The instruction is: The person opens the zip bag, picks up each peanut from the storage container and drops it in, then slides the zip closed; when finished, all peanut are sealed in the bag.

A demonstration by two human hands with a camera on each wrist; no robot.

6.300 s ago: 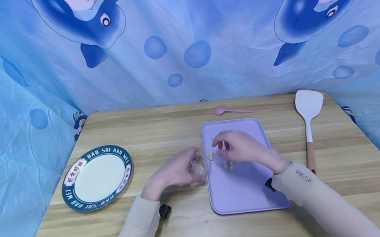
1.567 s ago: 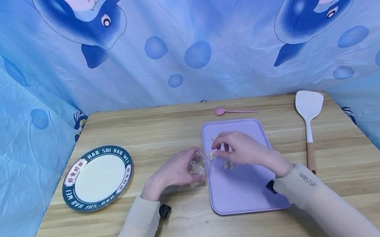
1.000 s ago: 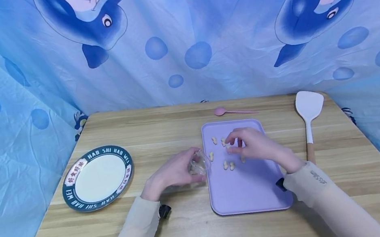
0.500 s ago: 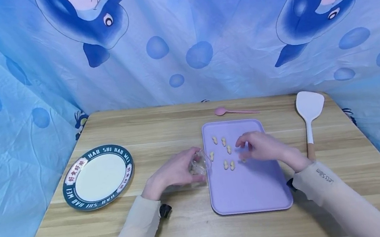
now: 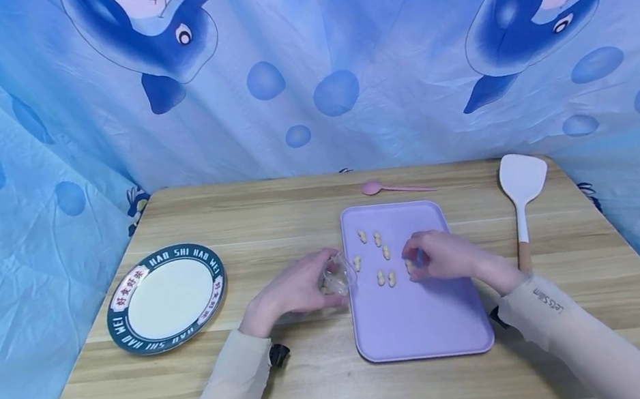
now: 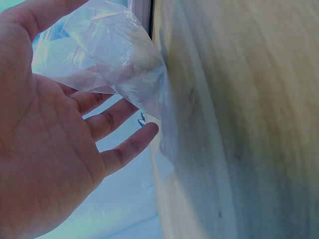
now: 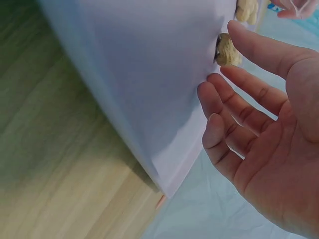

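My left hand holds a clear, crinkled plastic bag by the tray's left edge. In the left wrist view, the plastic bag lies between the thumb and the fingers; something pale shows dimly through it. My right hand is over the purple tray, with thumb and index finger on either side of a peanut. The right wrist view shows this peanut between their tips, at the tray surface. Several other peanuts in shells lie spread to its left.
A white plate with a dark green lettered rim stands on the left. Behind the tray lies a pink spoon. To the right is a white spatula with a wooden handle. A blue dolphin-print curtain hangs behind the wooden table.
My right hand has moved rightward from the leftmost peanut, past others, and its thumb and index finger have come together around the rightmost one. The left hand stays with the bag.
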